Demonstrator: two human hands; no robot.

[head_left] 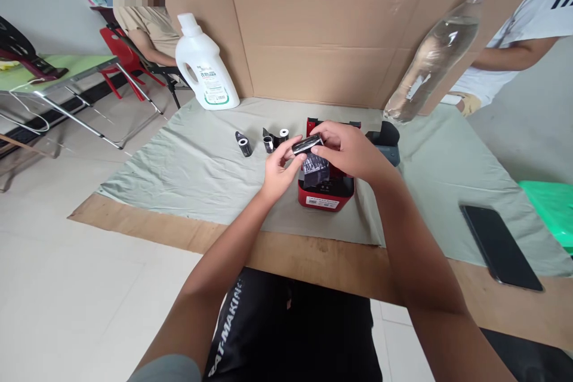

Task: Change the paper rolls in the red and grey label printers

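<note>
Between both hands is a small roll of glossy black film (307, 144), held level. A crinkled loose end hangs down from it. The fingers of my left hand (283, 168) pinch its left end, while my right hand (347, 149) grips the right end from above. Directly below sits a red and black box-shaped device (326, 198) with a white label on its front; its raised back part is partly covered by my right hand. To the left lie several similar black rolls with white ends, among them one standing apart (244, 147).
A white detergent bottle (206, 65) stands at the back left, and a large water bottle (436, 62) leans at the back right. A dark grey object (385, 143) is beside the device. A phone (500, 246) lies at right. Two people are beyond the cardboard (313, 30).
</note>
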